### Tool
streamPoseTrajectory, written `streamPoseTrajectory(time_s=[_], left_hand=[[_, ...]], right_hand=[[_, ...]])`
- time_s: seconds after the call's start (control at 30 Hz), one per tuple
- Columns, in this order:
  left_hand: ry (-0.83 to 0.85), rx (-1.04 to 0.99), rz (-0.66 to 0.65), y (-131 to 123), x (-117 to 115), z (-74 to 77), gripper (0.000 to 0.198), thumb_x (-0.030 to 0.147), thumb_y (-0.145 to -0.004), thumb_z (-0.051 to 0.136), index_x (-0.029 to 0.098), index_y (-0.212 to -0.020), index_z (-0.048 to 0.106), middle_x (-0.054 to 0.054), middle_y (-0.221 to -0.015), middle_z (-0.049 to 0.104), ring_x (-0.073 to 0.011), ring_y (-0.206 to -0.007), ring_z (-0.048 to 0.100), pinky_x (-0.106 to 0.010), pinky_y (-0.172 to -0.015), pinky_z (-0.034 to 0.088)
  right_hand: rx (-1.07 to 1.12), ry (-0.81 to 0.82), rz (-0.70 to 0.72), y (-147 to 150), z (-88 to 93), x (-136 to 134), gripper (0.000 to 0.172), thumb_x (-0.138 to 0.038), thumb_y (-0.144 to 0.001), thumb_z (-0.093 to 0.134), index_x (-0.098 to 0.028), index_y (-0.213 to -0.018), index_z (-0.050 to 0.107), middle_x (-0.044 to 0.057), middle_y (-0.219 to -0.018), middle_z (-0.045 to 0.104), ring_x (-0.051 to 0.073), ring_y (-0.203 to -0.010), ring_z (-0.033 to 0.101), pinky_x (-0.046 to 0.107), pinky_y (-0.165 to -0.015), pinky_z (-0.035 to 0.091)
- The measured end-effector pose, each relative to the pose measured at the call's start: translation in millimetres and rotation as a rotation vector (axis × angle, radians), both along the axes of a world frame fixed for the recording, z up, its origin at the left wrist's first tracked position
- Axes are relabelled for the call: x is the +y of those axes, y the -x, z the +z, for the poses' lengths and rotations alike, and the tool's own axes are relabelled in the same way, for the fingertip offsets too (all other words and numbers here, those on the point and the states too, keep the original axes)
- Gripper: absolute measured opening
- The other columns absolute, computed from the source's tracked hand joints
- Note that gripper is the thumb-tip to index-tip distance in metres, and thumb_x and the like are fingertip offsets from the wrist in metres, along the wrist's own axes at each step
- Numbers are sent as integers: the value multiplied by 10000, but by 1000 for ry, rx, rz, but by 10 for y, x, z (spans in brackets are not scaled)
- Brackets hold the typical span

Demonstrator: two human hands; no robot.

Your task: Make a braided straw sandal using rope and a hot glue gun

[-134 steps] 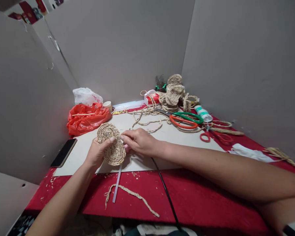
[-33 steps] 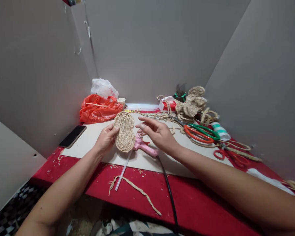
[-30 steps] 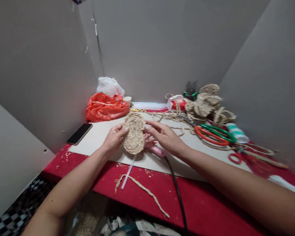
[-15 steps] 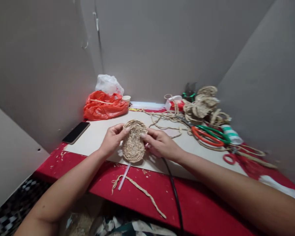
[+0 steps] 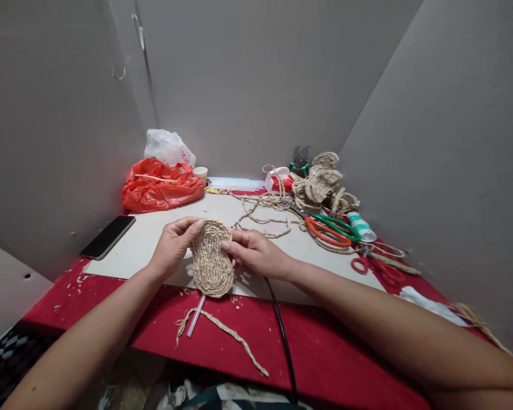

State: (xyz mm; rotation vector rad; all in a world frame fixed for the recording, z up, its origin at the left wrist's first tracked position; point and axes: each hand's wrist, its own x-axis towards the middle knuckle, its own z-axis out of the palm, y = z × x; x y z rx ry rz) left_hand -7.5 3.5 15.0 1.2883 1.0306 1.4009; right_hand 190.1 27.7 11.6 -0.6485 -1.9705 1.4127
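Between my two hands is a small woven straw sole (image 5: 214, 265), coiled from braided cord and narrowed at its waist, held tilted up over the front of the white board (image 5: 154, 228). My left hand (image 5: 174, 244) pinches its upper left edge, thumb on the face. My right hand (image 5: 254, 250) grips the right edge at the waist, its thumb on the face and its other fingers hidden behind. Under the sole's lower end lies a clear plastic stick (image 5: 195, 316), perhaps a glue stick, beside a loose length of braided straw cord (image 5: 235, 336).
A black cable (image 5: 282, 336) runs over the red table edge. Orange and green-handled scissors (image 5: 331, 229), red scissors (image 5: 359, 264) and straw coils (image 5: 322, 185) lie right. A phone (image 5: 108, 236) and a red plastic bag (image 5: 162, 188) are left; a paper cup (image 5: 200, 172) stands behind.
The whole view has swung to the right, so things sit further left in it. Both hands keep their hold on the sole, with little other visible change.
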Motion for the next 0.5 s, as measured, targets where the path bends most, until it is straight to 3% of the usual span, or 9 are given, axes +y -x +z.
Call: streamPoseTrajectory(time_s=[0.1, 0.2, 0.3, 0.5], left_hand=[[-5, 14, 20, 16, 3, -2, 259, 407, -721, 745, 157, -787, 735, -6, -688, 665, -99, -577, 513, -202, -545, 401], [-35, 22, 35, -3, -22, 14, 242, 397, -722, 747, 163, -785, 739, -4, -693, 679, -100, -584, 525, -208, -567, 412], [-63, 61, 59, -64, -72, 42, 225, 385, -731, 741, 162, -762, 733, 1, -672, 670, -102, -570, 517, -213, -558, 411], [-71, 79, 104, -156, -128, 54, 228, 386, -705, 757, 166, -704, 698, 11, -635, 635, -114, -561, 512, -228, -552, 417]], right_hand=[[-2, 2, -3, 5, -9, -2, 315, -446, -826, 619, -154, -719, 568, -28, -652, 513, 80, -566, 469, 201, -526, 412], [59, 80, -58, 24, -37, 10, 280, -421, -804, 651, -163, -890, 588, -38, -657, 539, 77, -544, 476, 202, -512, 409], [119, 111, -143, 56, -41, 2, 399, -397, -747, 713, -170, -1042, 570, -51, -627, 557, 80, -511, 479, 205, -493, 406], [148, 45, -175, 65, 19, -50, 288, -397, -740, 722, -139, -833, 635, -8, -705, 602, 76, -572, 514, 197, -513, 428]])
